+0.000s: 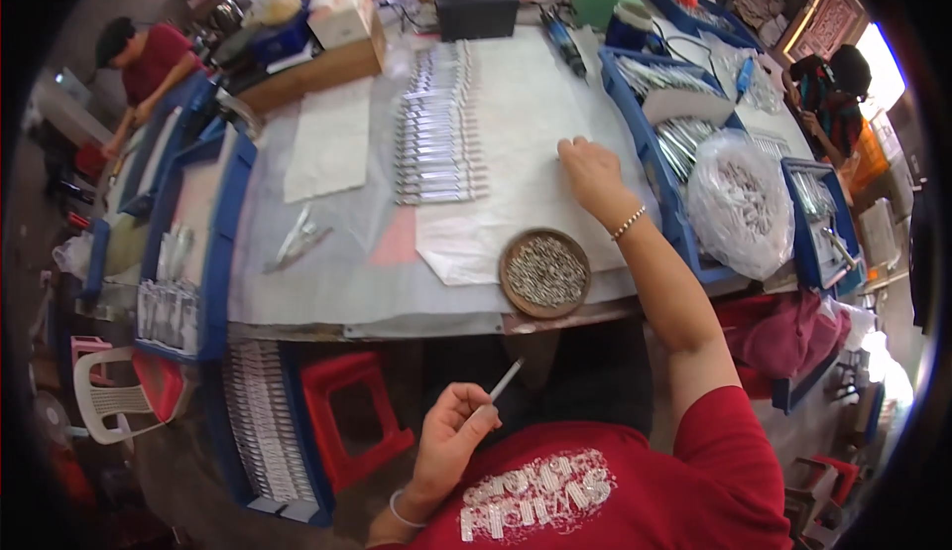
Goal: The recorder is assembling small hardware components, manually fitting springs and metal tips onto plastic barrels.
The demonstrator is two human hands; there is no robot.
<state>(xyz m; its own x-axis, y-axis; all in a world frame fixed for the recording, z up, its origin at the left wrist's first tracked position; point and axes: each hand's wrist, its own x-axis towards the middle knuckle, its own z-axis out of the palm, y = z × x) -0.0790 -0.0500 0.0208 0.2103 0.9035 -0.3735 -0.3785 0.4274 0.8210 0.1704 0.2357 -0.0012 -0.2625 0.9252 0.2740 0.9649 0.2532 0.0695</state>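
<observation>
My left hand (458, 433) is held low in front of my shirt, off the table edge, its fingers closed round a slim pale rod (507, 379) that points up and to the right. Over the white sheet (521, 104) my right hand (595, 181) reaches out with its fingers curled together; whatever they may pinch is too small to make out. Below that hand, near the table's front edge, stands a round brown bowl (504, 280) full of small metal parts (545, 270). Slim silvery metal pieces (436, 143) lie in a long row left of my right hand.
Blue trays (650, 168) of metal pieces flank the table on the right, with a clear bag of parts (739, 198) on top. Another blue tray (233, 213) stands left. A red stool (362, 416) is under the front edge. Two other people (164, 64) work farther off.
</observation>
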